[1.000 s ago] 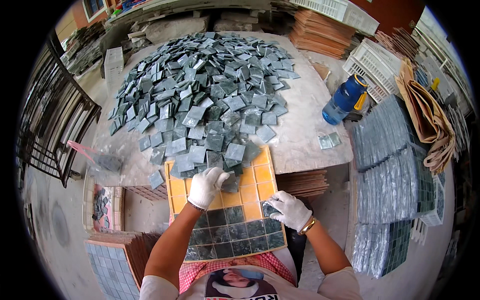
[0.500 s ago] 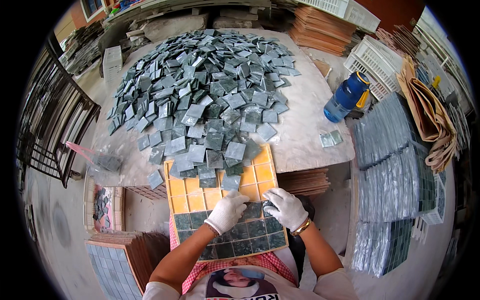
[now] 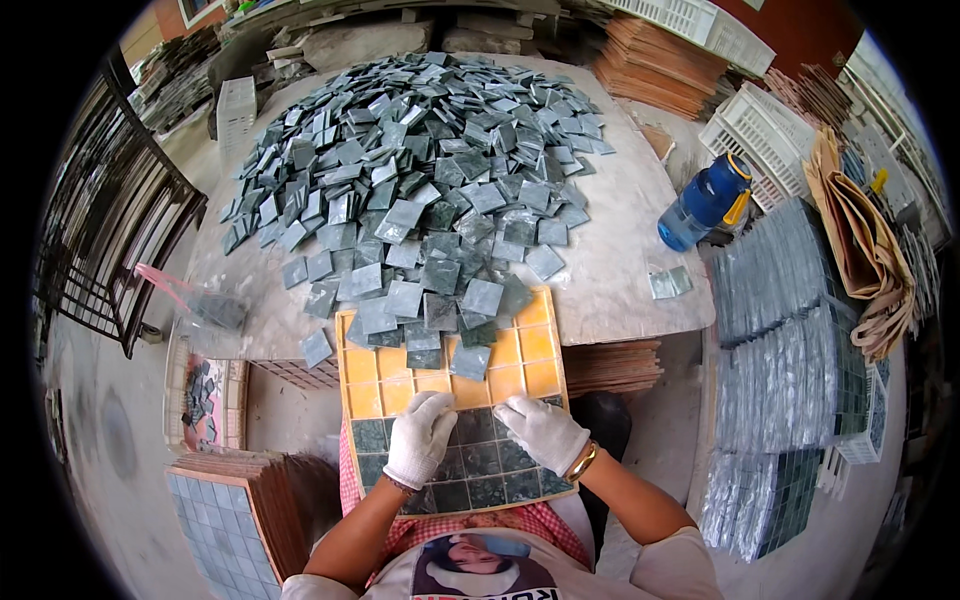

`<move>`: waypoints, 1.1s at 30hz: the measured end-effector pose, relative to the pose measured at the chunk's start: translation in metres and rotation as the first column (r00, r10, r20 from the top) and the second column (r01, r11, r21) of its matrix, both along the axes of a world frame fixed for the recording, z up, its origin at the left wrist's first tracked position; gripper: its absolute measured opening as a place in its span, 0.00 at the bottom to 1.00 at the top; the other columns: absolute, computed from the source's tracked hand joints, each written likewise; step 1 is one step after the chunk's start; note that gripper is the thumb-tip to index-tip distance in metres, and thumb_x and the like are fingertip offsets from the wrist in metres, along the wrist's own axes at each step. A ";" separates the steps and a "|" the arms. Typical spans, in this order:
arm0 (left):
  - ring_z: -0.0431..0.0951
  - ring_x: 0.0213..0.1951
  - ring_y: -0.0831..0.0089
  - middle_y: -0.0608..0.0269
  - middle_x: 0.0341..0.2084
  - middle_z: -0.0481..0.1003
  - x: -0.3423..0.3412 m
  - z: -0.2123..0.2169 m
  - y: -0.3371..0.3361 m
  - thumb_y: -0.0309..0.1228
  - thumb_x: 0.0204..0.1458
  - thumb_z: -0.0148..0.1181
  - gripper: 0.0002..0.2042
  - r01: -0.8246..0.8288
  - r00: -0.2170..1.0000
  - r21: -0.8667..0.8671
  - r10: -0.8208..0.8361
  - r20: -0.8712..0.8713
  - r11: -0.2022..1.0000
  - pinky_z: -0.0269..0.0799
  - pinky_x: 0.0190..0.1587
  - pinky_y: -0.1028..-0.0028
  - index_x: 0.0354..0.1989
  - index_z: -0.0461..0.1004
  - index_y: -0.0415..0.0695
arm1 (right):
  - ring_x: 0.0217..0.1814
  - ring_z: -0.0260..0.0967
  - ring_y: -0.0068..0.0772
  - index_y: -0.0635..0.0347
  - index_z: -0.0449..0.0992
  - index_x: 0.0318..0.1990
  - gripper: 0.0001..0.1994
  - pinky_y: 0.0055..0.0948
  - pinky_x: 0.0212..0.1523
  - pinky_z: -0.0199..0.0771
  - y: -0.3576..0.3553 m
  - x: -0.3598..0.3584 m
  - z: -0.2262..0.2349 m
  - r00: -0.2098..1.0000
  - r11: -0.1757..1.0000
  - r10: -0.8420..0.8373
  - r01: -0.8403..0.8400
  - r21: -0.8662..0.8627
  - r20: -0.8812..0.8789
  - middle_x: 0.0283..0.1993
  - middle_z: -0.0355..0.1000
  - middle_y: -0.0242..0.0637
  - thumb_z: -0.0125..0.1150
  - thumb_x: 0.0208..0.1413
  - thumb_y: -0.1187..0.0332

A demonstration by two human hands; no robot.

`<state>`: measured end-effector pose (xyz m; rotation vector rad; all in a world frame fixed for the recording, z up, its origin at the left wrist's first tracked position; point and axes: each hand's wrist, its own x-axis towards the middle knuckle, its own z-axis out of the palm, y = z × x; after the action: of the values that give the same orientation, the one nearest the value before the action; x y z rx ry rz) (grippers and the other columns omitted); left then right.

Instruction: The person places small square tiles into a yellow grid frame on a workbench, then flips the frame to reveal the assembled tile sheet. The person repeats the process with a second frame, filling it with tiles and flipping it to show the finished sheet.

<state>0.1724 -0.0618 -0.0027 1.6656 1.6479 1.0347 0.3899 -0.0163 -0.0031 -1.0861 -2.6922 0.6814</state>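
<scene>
A yellow gridded tray [image 3: 368, 398] leans from the table edge toward my lap. Its near rows hold dark green square stone tiles [image 3: 480, 459]; loose tiles lie over its far edge. My left hand [image 3: 418, 440], in a white knit glove, rests over the left part of the top filled row, fingers bent and pressed together. From the right, my right hand [image 3: 545, 434], gloved alike, reaches to the same row with its fingers closed and their tips near the row's upper edge. Whatever lies under either hand's fingertips is hidden.
A large heap of loose tiles [image 3: 420, 150] covers the stone table [image 3: 640, 310]. A blue bottle [image 3: 703, 203] stands at its right. Stacked tile sheets [image 3: 770, 370] sit further right; stacked tiled boards [image 3: 225, 520] stand low left. A metal rack [image 3: 130, 220] is at the left.
Both hands have shifted: the left moved to the left, the right drew left along the row. The dark tile at my right fingers no longer shows there. The whole view shifted slightly.
</scene>
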 end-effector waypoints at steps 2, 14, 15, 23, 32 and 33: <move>0.77 0.32 0.57 0.52 0.36 0.74 0.008 0.009 0.010 0.26 0.48 0.59 0.12 -0.058 0.996 -0.018 0.057 -0.069 0.998 0.73 0.33 0.66 0.42 0.73 0.40 | 0.40 0.72 0.41 0.59 0.71 0.50 0.18 0.36 0.42 0.74 0.011 -0.006 0.010 0.986 0.994 0.061 -0.075 -0.085 -0.158 0.47 0.68 0.40 0.60 0.51 0.65; 0.74 0.38 0.52 0.51 0.43 0.68 0.031 -0.003 0.056 0.41 0.42 0.64 0.34 -0.082 0.833 0.034 0.087 -0.547 0.996 0.73 0.36 0.61 0.56 0.59 0.40 | 0.35 0.74 0.41 0.57 0.57 0.59 0.41 0.37 0.32 0.74 0.081 -0.070 0.017 0.853 0.851 -0.506 0.470 0.236 0.125 0.39 0.69 0.40 0.68 0.40 0.47; 0.74 0.38 0.52 0.51 0.44 0.68 0.025 -0.004 0.053 0.41 0.42 0.64 0.33 -0.048 0.834 0.076 0.082 -0.545 0.996 0.74 0.36 0.61 0.56 0.59 0.40 | 0.35 0.73 0.41 0.57 0.56 0.60 0.42 0.37 0.32 0.74 0.081 -0.068 0.016 0.862 0.849 -0.498 0.462 0.256 0.096 0.37 0.69 0.40 0.68 0.40 0.47; 0.76 0.24 0.66 0.56 0.26 0.74 -0.011 0.001 0.044 0.31 0.56 0.52 0.10 -0.074 0.994 -0.045 0.077 0.081 0.996 0.71 0.26 0.70 0.41 0.74 0.40 | 0.32 0.68 0.34 0.51 0.69 0.50 0.26 0.33 0.29 0.70 0.097 -0.044 -0.008 0.949 0.751 -0.256 0.315 0.580 -0.184 0.40 0.67 0.33 0.62 0.46 0.49; 0.68 0.17 0.83 0.69 0.21 0.70 -0.024 -0.006 0.051 0.31 0.58 0.50 0.10 0.034 0.795 -0.413 0.226 0.563 0.910 0.63 0.19 0.82 0.43 0.73 0.40 | 0.46 0.63 0.34 0.55 0.72 0.37 0.09 0.34 0.39 0.67 0.121 -0.069 0.015 0.929 0.689 0.087 0.205 0.695 -0.360 0.46 0.65 0.32 0.60 0.46 0.70; 0.68 0.17 0.82 0.68 0.21 0.70 -0.021 -0.003 0.051 0.31 0.58 0.50 0.10 0.044 0.823 -0.401 0.194 0.534 0.915 0.64 0.19 0.81 0.42 0.73 0.39 | 0.44 0.66 0.35 0.53 0.73 0.36 0.10 0.34 0.42 0.69 0.118 -0.063 0.022 0.931 0.693 0.046 0.231 0.683 -0.362 0.42 0.68 0.29 0.64 0.44 0.71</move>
<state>0.1516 -0.0107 -0.0062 0.9070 1.4013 1.0179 0.3266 0.1016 0.0193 -0.7705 -2.2110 -0.2119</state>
